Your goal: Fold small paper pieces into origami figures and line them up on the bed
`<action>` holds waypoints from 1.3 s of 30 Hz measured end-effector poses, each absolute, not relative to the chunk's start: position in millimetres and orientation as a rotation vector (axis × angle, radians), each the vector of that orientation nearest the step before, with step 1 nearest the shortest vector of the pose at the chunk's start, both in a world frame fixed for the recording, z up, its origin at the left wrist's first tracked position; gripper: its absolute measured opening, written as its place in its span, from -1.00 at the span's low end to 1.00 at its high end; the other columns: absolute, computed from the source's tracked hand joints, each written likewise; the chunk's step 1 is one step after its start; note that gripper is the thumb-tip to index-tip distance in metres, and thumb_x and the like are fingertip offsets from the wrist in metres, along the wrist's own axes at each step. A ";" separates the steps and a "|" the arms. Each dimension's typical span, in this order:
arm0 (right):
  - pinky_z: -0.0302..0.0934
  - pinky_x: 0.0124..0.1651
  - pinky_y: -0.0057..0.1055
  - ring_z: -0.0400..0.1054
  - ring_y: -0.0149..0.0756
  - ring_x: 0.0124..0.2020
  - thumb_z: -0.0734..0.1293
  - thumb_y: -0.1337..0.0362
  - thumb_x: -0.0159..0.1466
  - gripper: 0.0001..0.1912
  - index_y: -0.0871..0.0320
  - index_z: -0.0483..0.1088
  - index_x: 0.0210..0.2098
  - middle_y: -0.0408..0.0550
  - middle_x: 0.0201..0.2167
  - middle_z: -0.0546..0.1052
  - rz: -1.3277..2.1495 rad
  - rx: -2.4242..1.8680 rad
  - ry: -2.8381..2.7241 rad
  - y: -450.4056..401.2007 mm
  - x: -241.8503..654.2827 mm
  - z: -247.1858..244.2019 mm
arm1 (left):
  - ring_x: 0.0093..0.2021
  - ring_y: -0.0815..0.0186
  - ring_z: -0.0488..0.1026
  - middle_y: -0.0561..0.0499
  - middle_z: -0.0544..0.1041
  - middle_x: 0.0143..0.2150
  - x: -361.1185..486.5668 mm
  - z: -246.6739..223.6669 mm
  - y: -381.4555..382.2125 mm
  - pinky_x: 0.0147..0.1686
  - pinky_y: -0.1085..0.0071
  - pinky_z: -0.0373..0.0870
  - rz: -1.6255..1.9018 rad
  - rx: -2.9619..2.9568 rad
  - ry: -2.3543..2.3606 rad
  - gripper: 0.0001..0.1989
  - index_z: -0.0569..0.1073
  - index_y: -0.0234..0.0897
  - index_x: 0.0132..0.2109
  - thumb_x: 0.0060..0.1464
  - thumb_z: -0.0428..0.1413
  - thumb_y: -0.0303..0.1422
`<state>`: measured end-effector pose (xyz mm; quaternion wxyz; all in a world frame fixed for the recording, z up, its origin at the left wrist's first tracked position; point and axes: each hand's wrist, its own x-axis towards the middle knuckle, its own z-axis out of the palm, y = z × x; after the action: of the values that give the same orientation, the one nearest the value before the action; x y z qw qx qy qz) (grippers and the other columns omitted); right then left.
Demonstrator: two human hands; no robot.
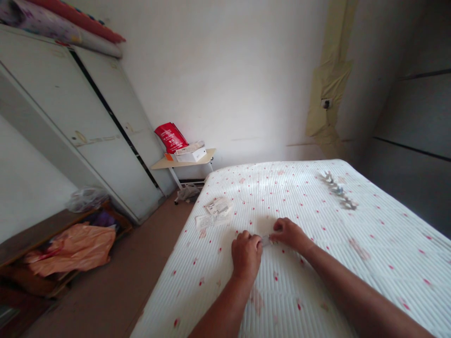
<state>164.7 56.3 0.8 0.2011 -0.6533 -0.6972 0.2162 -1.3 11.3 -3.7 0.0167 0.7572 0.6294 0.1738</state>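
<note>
Over the middle of the white, red-dotted bedspread (282,281), both hands meet at a small, pale, translucent piece (265,241), too small to name. My left hand (245,249) is closed around its left end. At its right end, my right hand (286,233) has thumb and fingers pinched; whether they grip the piece or only touch it, I cannot make out. Left of the hands lie printed paper slips (219,206), partly overlapping. Farther off to the right, several small grey and white figure-like pieces (338,190) stand in a row on the bed.
Beyond the bed's left far corner stands a small table (181,164) bearing a red bag (171,137) and a white box (191,154). A grey cabinet (88,103) lines the left side. An orange plastic bag (75,249) lies on a low shelf. A wall socket (326,103) is at the back.
</note>
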 end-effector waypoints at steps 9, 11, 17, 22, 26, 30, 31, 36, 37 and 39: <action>-0.06 -0.51 -0.50 0.27 -0.45 -0.48 0.37 0.23 -0.04 -0.81 0.15 0.32 -0.45 -0.15 -0.35 0.28 0.465 -1.949 -2.045 37.9 144.9 10.3 | -0.21 0.29 0.30 0.03 0.39 -0.30 -0.7 -1.4 10.9 -0.29 0.39 0.11 0.531 2.351 1.962 -0.85 0.47 -0.10 -0.28 0.08 0.00 -0.32; -0.06 -0.52 -0.49 0.27 -0.45 -0.48 0.37 0.22 -0.04 -0.81 0.15 0.32 -0.45 -0.15 -0.35 0.28 0.454 -1.965 -2.045 39.0 144.8 9.6 | -0.20 0.29 0.30 0.02 0.40 -0.29 -0.1 -0.5 10.7 -0.27 0.39 0.12 0.529 2.334 1.959 -0.85 0.48 -0.11 -0.28 0.08 0.00 -0.32; -0.06 -0.51 -0.49 0.29 -0.44 -0.46 0.37 0.20 -0.03 -0.79 0.15 0.31 -0.43 -0.15 -0.35 0.27 0.447 -1.959 -2.063 38.7 145.0 9.8 | -0.14 0.27 0.30 0.03 0.41 -0.25 -2.3 3.3 10.4 -0.19 0.38 0.13 0.518 2.254 1.918 -0.83 0.48 -0.09 -0.24 -0.04 0.12 -0.25; -0.06 -0.50 -0.48 0.30 -0.43 -0.47 0.35 0.22 0.00 -0.81 0.16 0.30 -0.43 -0.14 -0.34 0.28 0.408 -1.974 -2.037 36.4 151.1 11.1 | -0.13 0.26 0.31 0.03 0.42 -0.24 0.2 7.4 17.7 -0.14 0.34 0.12 0.526 2.325 1.811 -0.81 0.49 -0.07 -0.21 -0.03 0.12 -0.25; -0.06 -0.50 -0.48 0.30 -0.43 -0.48 0.34 0.23 0.01 -0.83 0.16 0.30 -0.42 -0.13 -0.33 0.28 0.375 -2.038 -1.952 36.8 164.0 8.5 | -0.12 0.27 0.31 0.01 0.43 -0.25 11.4 10.2 30.5 -0.16 0.36 0.14 0.514 2.398 1.684 -0.82 0.51 -0.08 -0.21 0.00 0.10 -0.27; -0.03 -0.47 -0.49 0.28 -0.44 -0.47 0.34 0.28 0.00 -0.85 0.16 0.30 -0.43 -0.14 -0.36 0.27 0.401 -2.063 -1.890 40.4 174.6 5.4 | -0.13 0.29 0.32 0.03 0.44 -0.26 19.5 7.7 41.4 -0.16 0.37 0.14 0.556 2.387 1.648 -0.83 0.52 -0.07 -0.23 -0.03 0.12 -0.29; -0.02 -0.46 -0.49 0.28 -0.44 -0.47 0.34 0.29 0.00 -0.86 0.17 0.31 -0.43 -0.14 -0.36 0.27 0.411 -2.058 -1.886 41.4 175.8 4.8 | -0.14 0.30 0.32 0.05 0.44 -0.26 20.2 6.4 43.1 -0.16 0.38 0.13 0.570 2.376 1.652 -0.83 0.52 -0.06 -0.24 -0.05 0.14 -0.29; -0.03 -0.46 -0.48 0.28 -0.44 -0.46 0.34 0.25 0.01 -0.84 0.16 0.31 -0.42 -0.13 -0.35 0.26 0.426 -2.073 -1.860 41.7 173.7 5.3 | -0.12 0.29 0.31 0.07 0.44 -0.25 20.1 1.9 45.7 -0.11 0.35 0.11 0.640 2.297 1.701 -0.82 0.52 -0.03 -0.27 -0.12 0.18 -0.27; -0.04 -0.47 -0.48 0.29 -0.43 -0.47 0.34 0.22 0.01 -0.82 0.16 0.31 -0.41 -0.13 -0.35 0.26 0.416 -2.088 -1.855 40.6 172.2 6.3 | -0.12 0.29 0.31 0.08 0.43 -0.24 20.3 1.6 45.7 -0.11 0.34 0.11 0.650 2.280 1.712 -0.82 0.52 -0.02 -0.28 -0.14 0.18 -0.27; -0.07 -0.49 -0.48 0.30 -0.43 -0.47 0.34 0.19 0.03 -0.81 0.15 0.31 -0.40 -0.12 -0.33 0.27 0.385 -2.116 -1.853 38.1 169.0 8.9 | -0.11 0.28 0.30 0.08 0.43 -0.23 21.3 1.2 45.8 -0.09 0.32 0.10 0.666 2.250 1.730 -0.82 0.52 -0.02 -0.30 -0.16 0.18 -0.28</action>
<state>169.0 38.1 8.9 0.1507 -0.7369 -0.6452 0.1342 21.3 45.8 1.2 0.1131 0.7668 0.5896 0.2271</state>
